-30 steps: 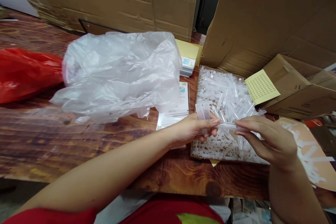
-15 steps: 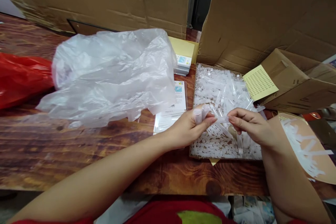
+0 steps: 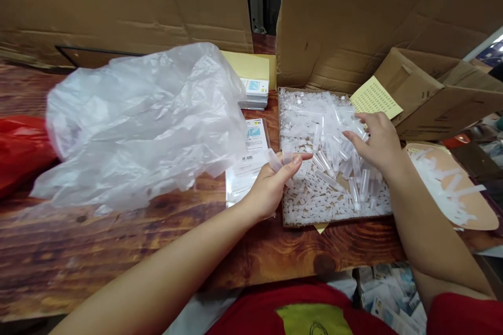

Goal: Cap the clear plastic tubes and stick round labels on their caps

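Observation:
My left hand (image 3: 271, 183) is closed around a few translucent plastic tubes (image 3: 274, 159), which stick up between its fingers; how many is hidden. It hovers by the left edge of a shallow cardboard tray (image 3: 301, 224). That tray is filled with small whitish plastic pieces (image 3: 314, 204), and loose clear tubes (image 3: 325, 159) lie on top. Over the tray's right side my right hand (image 3: 375, 141) reaches down, thumb and fingers apart. Its fingertips are at the tubes there, and whether they touch any is not clear.
Left of the tray lie printed cards (image 3: 255, 141) and a card stack (image 3: 255, 95). A large crumpled plastic bag (image 3: 149, 120) and a red bag (image 3: 23, 149) are further left. White strips (image 3: 444, 188) lie on a peach-coloured board at right. Cardboard boxes (image 3: 436, 99) stand behind.
My right hand has come away from the left and moved up and right over the loose tubes, its fingers spreading. The left hand keeps its tubes. The view has shifted slightly.

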`<action>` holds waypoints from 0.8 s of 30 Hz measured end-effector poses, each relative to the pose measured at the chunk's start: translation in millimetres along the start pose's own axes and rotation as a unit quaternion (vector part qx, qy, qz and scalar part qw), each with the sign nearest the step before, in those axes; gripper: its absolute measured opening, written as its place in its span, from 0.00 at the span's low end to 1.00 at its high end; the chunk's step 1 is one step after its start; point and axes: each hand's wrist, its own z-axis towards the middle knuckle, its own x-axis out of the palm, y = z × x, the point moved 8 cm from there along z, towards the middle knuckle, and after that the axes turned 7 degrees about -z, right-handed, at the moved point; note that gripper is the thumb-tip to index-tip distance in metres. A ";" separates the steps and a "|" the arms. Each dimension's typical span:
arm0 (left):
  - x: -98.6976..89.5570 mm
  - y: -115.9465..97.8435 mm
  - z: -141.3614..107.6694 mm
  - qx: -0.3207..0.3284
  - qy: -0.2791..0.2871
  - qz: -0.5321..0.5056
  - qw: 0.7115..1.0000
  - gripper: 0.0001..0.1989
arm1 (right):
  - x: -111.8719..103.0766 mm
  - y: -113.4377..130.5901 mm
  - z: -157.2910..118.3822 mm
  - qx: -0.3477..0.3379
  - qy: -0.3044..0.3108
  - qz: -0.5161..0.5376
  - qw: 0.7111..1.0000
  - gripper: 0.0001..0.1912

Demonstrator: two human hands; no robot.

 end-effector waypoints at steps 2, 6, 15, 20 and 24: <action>-0.8 1.3 0.9 -0.009 -0.003 -0.015 1.000 0.25 | 8.6 47.1 -10.8 -0.125 0.114 0.046 0.984 0.10; 0.1 -1.2 0.6 0.001 -0.010 -0.027 1.000 0.21 | 36.1 116.6 -53.6 -0.247 0.368 0.073 0.893 0.06; 3.6 0.7 -2.3 -0.009 -0.011 -0.035 0.999 0.22 | 50.3 120.3 -73.0 -0.237 0.391 -0.017 0.889 0.14; 5.0 6.8 -4.4 -0.036 -0.008 -0.022 0.999 0.22 | 51.0 113.2 -75.8 -0.237 0.352 0.043 0.904 0.11; 6.4 20.0 -6.6 -0.102 -0.005 -0.060 0.993 0.27 | 51.5 106.9 -77.6 -0.237 0.332 0.097 0.908 0.09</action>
